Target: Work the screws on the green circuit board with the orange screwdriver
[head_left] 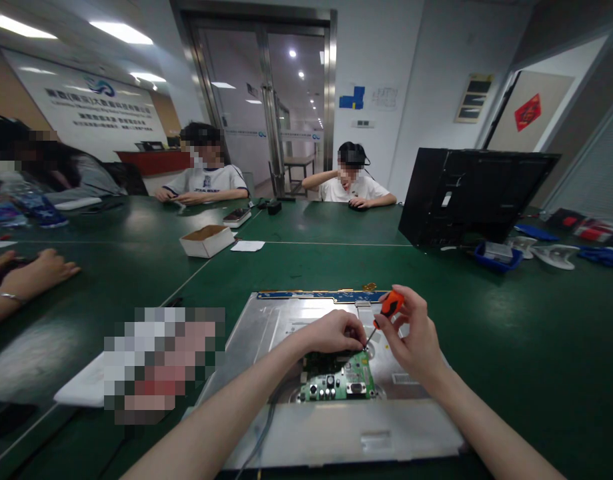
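Nearest to us, our left forearm [236, 407] is slanting up from the lower left, crossing the metal panel [331, 433], while our right forearm [491, 427] is angling in from the lower right. A thin cable [267, 427] is trailing down beside the left one. Just beyond, the green circuit board [339, 385] is sitting on the panel, right between our arms!

And here's our left hand [336, 331], arching palm-down over the board's far edge, its fingers curling together by the far right corner; we aren't able to tell whether they're pinching anything. Our right hand [417, 337] is standing higher, wrist cocked upward, thumb and fingers grasping the orange-and-black screwdriver [392, 303]. The shaft is tilting down and leftward, its tip pointing in beside the left fingertips, at that corner.

Farther on, a blue strip [306, 298] is running along the panel's far edge. Off left, another person's hand [53, 270] is resting over the green table [531, 360]. Beyond, we're seeing a white box [206, 241], a black monitor [476, 193] looming rightward, and two seated people [213, 180] facing us before the glass doors [241, 100].
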Action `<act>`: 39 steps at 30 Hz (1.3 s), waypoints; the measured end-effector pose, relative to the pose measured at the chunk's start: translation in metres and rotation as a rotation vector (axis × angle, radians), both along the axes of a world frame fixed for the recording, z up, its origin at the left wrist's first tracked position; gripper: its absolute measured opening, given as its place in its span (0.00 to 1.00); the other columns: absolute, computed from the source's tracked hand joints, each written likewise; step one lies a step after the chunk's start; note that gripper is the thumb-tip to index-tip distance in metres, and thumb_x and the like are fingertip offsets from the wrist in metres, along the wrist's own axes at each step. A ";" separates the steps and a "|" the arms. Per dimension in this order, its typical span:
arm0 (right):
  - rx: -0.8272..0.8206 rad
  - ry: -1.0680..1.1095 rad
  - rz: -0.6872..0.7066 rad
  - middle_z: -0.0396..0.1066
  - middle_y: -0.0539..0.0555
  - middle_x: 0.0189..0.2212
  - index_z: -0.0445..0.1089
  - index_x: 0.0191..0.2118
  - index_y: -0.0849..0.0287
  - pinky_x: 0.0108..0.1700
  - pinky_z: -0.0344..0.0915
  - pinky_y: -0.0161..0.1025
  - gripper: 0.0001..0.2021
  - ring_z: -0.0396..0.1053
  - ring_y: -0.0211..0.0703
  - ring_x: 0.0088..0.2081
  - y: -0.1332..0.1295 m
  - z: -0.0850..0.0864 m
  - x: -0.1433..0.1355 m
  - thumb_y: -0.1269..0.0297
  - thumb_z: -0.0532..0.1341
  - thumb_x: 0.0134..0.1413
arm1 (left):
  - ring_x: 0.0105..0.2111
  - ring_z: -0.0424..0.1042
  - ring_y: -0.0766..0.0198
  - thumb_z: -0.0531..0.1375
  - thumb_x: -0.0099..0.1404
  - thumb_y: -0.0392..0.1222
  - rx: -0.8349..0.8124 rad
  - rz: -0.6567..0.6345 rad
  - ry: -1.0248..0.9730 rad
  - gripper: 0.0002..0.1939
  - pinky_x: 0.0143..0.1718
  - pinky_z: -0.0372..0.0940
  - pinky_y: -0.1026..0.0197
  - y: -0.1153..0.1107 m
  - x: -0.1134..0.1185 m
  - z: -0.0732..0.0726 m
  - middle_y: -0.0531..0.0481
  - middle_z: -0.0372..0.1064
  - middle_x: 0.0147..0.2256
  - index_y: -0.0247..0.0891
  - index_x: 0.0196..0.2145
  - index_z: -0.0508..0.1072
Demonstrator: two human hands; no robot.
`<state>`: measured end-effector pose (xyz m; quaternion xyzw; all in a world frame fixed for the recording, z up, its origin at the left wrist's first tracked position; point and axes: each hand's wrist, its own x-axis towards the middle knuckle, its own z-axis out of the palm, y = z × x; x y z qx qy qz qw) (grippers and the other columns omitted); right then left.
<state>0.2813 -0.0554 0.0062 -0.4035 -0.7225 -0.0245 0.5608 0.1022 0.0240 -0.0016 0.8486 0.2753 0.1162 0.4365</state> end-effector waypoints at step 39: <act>0.008 0.048 0.012 0.71 0.57 0.42 0.52 0.60 0.52 0.24 0.71 0.34 0.20 0.74 0.41 0.31 0.000 -0.002 -0.003 0.67 0.57 0.67 | 0.27 0.67 0.67 0.65 0.55 0.29 -0.018 0.023 0.004 0.05 0.33 0.61 0.67 -0.001 0.000 0.001 0.55 0.71 0.26 0.34 0.31 0.79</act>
